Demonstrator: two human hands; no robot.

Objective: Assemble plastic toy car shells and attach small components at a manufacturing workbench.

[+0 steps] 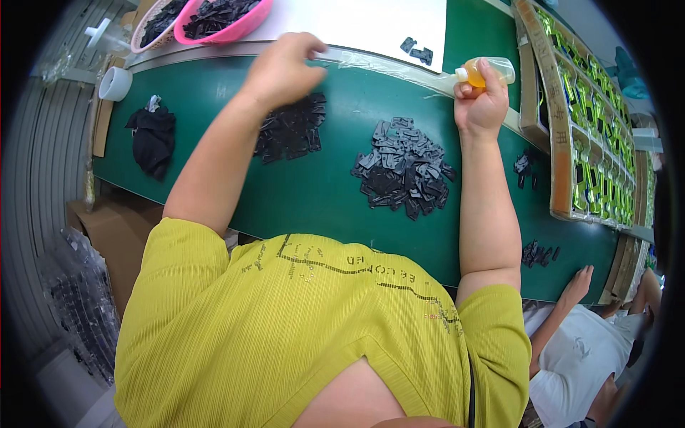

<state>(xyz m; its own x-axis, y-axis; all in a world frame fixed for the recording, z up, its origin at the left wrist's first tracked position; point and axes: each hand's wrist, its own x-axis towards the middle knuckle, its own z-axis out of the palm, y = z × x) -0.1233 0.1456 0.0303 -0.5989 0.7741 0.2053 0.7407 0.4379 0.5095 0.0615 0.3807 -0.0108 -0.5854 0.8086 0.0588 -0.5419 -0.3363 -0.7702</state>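
In my right hand is a small clear squeeze bottle of orange liquid, tipped on its side with its pale nozzle to the left. Its fingers wrap around the bottle above the table's far edge. My left hand hovers at the far edge, fingers and thumb apart, with nothing visible between them. Just below it lies a pile of flat black plastic pieces, partly hidden by my forearm. A second heap of dark grey pieces sits between my arms.
Beyond the green table is a white board bearing a few black pieces. A pink basket of black parts stands far left, near a black cloth. Right are a box of green items and another person's arm.
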